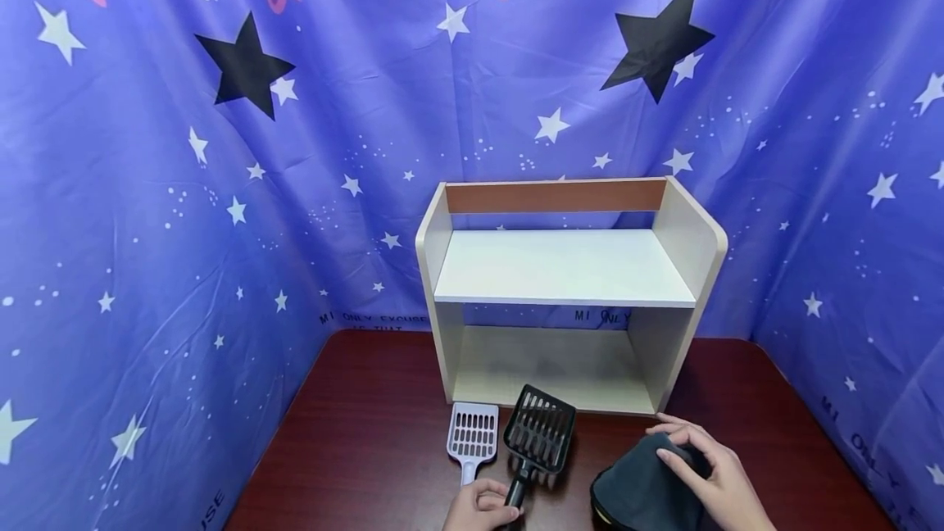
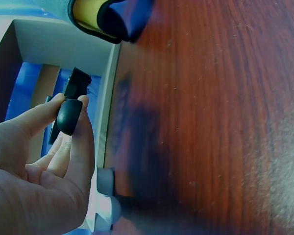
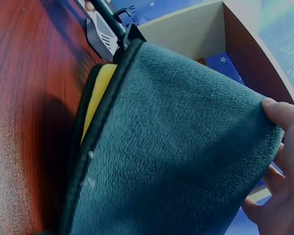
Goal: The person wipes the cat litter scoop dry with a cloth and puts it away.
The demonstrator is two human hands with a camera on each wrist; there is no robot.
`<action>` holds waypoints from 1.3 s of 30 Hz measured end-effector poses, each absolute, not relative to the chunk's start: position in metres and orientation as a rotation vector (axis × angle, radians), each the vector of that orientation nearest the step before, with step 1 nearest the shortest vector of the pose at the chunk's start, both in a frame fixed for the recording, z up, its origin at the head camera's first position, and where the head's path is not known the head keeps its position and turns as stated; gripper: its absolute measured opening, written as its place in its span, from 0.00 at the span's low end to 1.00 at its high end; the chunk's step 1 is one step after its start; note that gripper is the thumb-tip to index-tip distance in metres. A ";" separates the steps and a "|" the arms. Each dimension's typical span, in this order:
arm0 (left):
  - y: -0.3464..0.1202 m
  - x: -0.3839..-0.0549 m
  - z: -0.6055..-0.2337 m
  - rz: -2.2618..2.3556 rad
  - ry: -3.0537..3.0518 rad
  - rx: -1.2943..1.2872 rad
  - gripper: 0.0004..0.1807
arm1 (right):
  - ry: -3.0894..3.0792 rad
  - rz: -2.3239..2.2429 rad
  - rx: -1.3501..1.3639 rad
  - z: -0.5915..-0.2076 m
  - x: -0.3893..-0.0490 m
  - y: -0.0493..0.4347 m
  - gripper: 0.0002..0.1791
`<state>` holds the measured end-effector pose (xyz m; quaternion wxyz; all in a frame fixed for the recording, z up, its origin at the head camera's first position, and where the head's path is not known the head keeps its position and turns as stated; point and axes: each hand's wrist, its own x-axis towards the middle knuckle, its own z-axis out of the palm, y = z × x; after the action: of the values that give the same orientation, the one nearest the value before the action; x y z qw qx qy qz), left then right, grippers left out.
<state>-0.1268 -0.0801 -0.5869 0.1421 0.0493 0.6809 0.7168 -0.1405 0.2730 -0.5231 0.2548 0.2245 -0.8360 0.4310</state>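
Note:
A black slotted litter scoop point(image 1: 542, 431) is held by its handle between the thumb and fingers of my left hand point(image 1: 475, 506). In the left wrist view the rounded handle end point(image 2: 68, 117) points at the camera, over the table. To its left, a pale litter scoop point(image 1: 473, 435) lies with its slotted head towards the shelf. My right hand point(image 1: 717, 474) pinches the top of a folded dark grey-green cloth point(image 1: 642, 482), lifting it to a peak. Its yellow inner side point(image 3: 99, 93) shows along the dark-bound edge in the right wrist view.
A two-tier pale wooden shelf point(image 1: 564, 300) stands at the back of the dark red table point(image 1: 354, 433), just beyond the scoops. A blue curtain point(image 1: 472, 105) with stars surrounds the table at the back and sides.

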 end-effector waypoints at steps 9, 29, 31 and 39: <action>-0.086 -0.130 -0.579 2.104 1.963 0.220 0.22 | -2.219 1.056 0.634 -0.522 -0.141 0.270 0.28; -0.101 -0.131 -0.545 2.152 1.952 0.217 0.22 | -2.339 0.982 0.809 -0.498 -0.141 0.259 0.33; -0.102 -0.130 -0.542 2.140 1.974 0.218 0.21 | -2.349 1.013 0.835 -0.495 -0.143 0.257 0.30; -0.100 -0.127 -0.532 2.105 1.999 0.217 0.20 | -2.270 0.937 1.066 -0.484 -0.154 0.250 0.32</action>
<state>-0.1267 -0.0996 -0.5320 0.1150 0.0739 0.6820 0.7184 -0.1540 0.2496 -0.4841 0.2302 0.3875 -0.8251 0.3407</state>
